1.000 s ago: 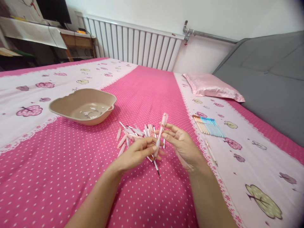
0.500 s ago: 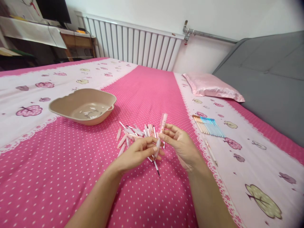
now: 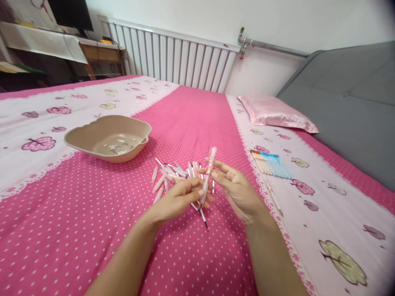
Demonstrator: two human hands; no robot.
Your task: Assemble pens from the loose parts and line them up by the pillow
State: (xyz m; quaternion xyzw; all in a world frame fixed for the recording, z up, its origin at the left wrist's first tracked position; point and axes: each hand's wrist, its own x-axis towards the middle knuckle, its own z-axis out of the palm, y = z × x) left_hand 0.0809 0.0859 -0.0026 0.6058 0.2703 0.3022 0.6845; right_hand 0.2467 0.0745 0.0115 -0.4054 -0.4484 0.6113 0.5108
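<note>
My left hand (image 3: pixel 179 199) pinches the lower barrel of a slim pink pen (image 3: pixel 209 172) that points up and away from me. My right hand (image 3: pixel 236 189) touches the same pen near its upper end, fingers curled round the cap. Both hands hover above a loose pile of pink pen parts (image 3: pixel 173 174) scattered on the pink dotted bedspread (image 3: pixel 92 230). A thin refill with a dark tip (image 3: pixel 203 216) lies just under my hands.
A beige basin (image 3: pixel 89 135) with small white bits inside sits at the left. A row of blue and orange pens (image 3: pixel 271 163) lies to the right, with one single pen (image 3: pixel 274 197) nearer me. A pink pillow (image 3: pixel 274 113), grey headboard (image 3: pixel 348 102) and radiator (image 3: pixel 173 57) stand behind.
The pen's upper part dropped slightly and my right fingers shifted along it; the left hand stayed in place.
</note>
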